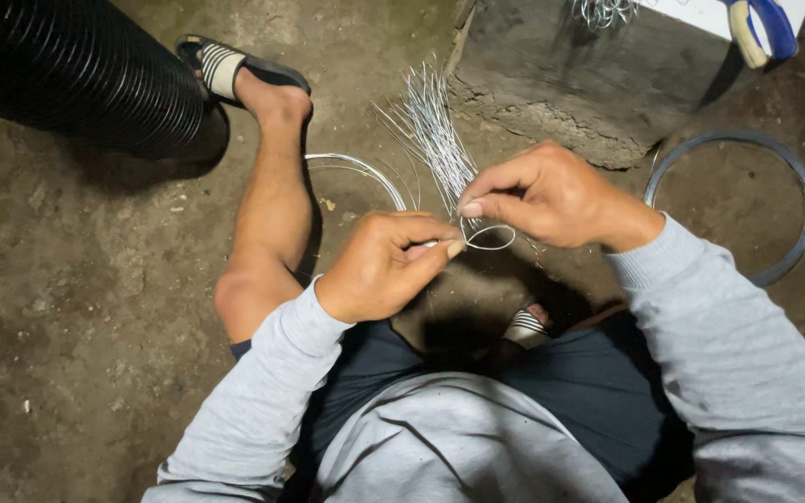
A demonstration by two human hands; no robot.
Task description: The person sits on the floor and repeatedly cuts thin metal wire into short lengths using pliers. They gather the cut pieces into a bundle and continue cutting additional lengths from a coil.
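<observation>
Head view: left hand (379,265) and right hand (542,196), close together, pinch a half-bent wire loop (488,237), bundle of cut wires (435,135) seemingly unbent.

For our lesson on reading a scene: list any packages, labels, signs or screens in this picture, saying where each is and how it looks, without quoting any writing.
White flat box or board: top right, on the concrete block, only a plain white edge shows; whether it is a package cannot be told.
No labels, signs or screens show.
</observation>
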